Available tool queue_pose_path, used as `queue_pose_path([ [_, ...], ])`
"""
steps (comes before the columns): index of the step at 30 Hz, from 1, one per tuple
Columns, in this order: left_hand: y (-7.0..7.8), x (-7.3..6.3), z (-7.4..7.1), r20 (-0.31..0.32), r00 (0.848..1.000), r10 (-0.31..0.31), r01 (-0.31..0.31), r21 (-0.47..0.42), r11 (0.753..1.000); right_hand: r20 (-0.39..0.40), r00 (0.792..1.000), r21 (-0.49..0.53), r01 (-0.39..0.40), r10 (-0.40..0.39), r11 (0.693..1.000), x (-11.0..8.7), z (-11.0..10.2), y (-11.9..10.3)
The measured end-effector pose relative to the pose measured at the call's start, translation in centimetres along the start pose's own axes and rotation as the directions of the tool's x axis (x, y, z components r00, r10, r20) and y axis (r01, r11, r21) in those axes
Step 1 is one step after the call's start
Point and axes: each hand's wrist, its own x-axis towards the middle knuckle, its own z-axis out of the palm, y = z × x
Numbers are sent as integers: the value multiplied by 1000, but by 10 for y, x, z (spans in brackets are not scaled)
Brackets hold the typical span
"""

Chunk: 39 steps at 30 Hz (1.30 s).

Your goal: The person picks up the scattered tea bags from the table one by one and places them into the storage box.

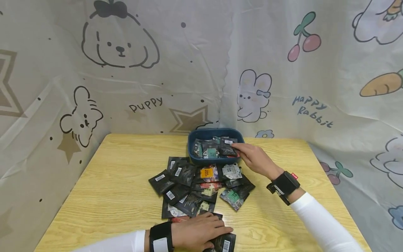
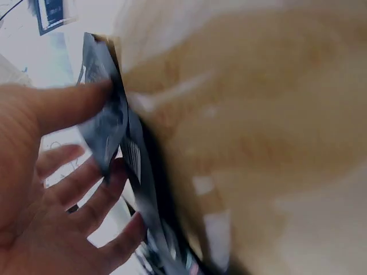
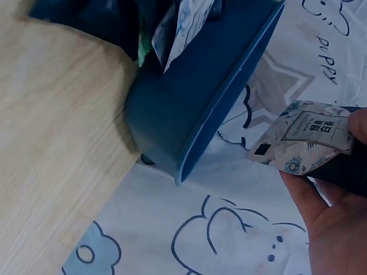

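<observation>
In the head view my right hand (image 1: pixel 255 159) is at the right rim of the dark blue bin (image 1: pixel 192 159). It pinches a tea packet (image 1: pixel 227 148) over the bin by one end. The right wrist view shows that packet's floral face and pale label (image 3: pixel 318 130), with the thumb on one side and fingers behind. My left hand (image 1: pixel 198 231) lies over black packets (image 1: pixel 227 241) near the table's front. In the left wrist view its thumb and spread fingers (image 2: pixel 97 200) touch a dark packet (image 2: pixel 106 129) that stands tilted off the wood.
Several tea packets are inside the bin, including one with a green label (image 1: pixel 211 153). A loose pile of black packets (image 1: pixel 182 175) and patterned ones (image 1: pixel 233 198) spreads in front of it on the wooden table (image 1: pixel 119 182). A cartoon-print curtain (image 1: pixel 195 80) hangs behind.
</observation>
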Motion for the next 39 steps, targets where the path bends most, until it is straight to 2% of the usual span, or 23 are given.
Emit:
queue_pose_path([
  [4, 2, 6, -2, -59, 998, -24, 13, -184, 983, -4, 1000, -19, -13, 13, 1000, 9, 7, 7],
  [6, 2, 8, -5, -102, 994, -24, -1, -234, 972, -16, 1000, -35, -9, 8, 999, 12, 11, 11],
  [9, 1, 9, -15, -185, 983, -17, -33, -266, 963, -29, 1000, -61, 1, -2, 998, 15, 20, 17],
  [11, -1, 9, -23, -248, 969, -17, -50, -263, 964, -20, 1000, -74, -6, 5, 997, 15, 27, 21],
  [14, -6, 7, -35, -337, 941, -34, -55, -250, 967, 50, 998, -67, -46, 49, 997, 13, 38, 27],
  [17, -13, 3, -51, -417, 907, -66, -26, -211, 977, 156, 980, -47, -114, 120, 992, 8, 46, 28],
  [20, -24, -1, -70, -490, 865, -106, 14, -188, 982, 198, 969, -68, -137, 148, 988, 0, 50, 22],
  [23, -42, -5, -89, -574, 808, -135, 72, -132, 989, 141, 987, -124, -56, 74, 991, -11, 50, 4],
  [26, -63, -6, -105, -651, 745, -145, 162, -34, 986, 94, 992, -151, 96, -83, 984, -24, 51, -27],
  [28, -79, -5, -112, -686, 715, -134, 237, 58, 970, 114, 975, -130, 205, -190, 970, -36, 55, -51],
  [30, -95, -3, -117, -704, 698, -129, 317, 143, 938, 178, 942, -75, 301, -284, 951, -47, 58, -75],
  [33, -115, 3, -122, -696, 705, -137, 406, 237, 883, 318, 874, 31, 379, -368, 925, -62, 63, -105],
  [36, -131, 11, -124, -679, 712, -177, 464, 267, 845, 446, 804, 109, 388, -394, 915, -74, 66, -123],
  [38, -139, 17, -124, -671, 711, -211, 494, 263, 829, 508, 773, 147, 357, -380, 923, -79, 68, -128],
  [39, -142, 20, -124, -667, 708, -230, 512, 262, 818, 527, 765, 156, 342, -371, 927, -82, 69, -130],
])
